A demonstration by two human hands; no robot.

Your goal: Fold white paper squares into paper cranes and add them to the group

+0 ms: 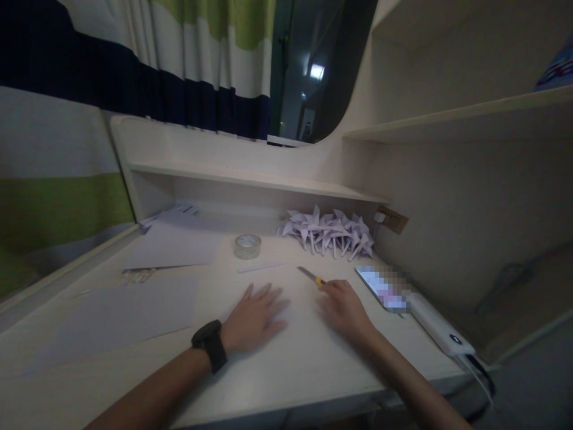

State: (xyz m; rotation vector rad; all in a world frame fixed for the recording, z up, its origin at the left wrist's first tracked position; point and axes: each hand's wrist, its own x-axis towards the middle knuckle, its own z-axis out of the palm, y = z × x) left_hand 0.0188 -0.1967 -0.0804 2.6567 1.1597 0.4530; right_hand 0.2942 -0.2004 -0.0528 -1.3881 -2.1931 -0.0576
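Right hand (344, 307) curls around the grip end of the utility knife (318, 280); blur hides how firmly. Left hand (253, 319), palm down, fingers spread, holds nothing visible. Knife sits between paper strip (260, 267) and smartphone (378, 288); sound practice keeps left fingers off the blade's line.

— What pattern does the curtain (192, 54) carry?
— Broad horizontal bands of navy, white and lime green.
— And the utility knife (311, 276)?
— Grey-bladed, with bright yellow just behind.
— The paper pinwheels (331, 232)?
— Plain white with a faint lilac cast, much like the paper sheets (176, 242).
— Anything properly dark?
— The wristwatch (210, 344), black all over.
— Paler things?
— A cream desk (286, 385), a clear tape roll (247, 253), a white power bank (436, 322), a tan socket plate (396, 221).
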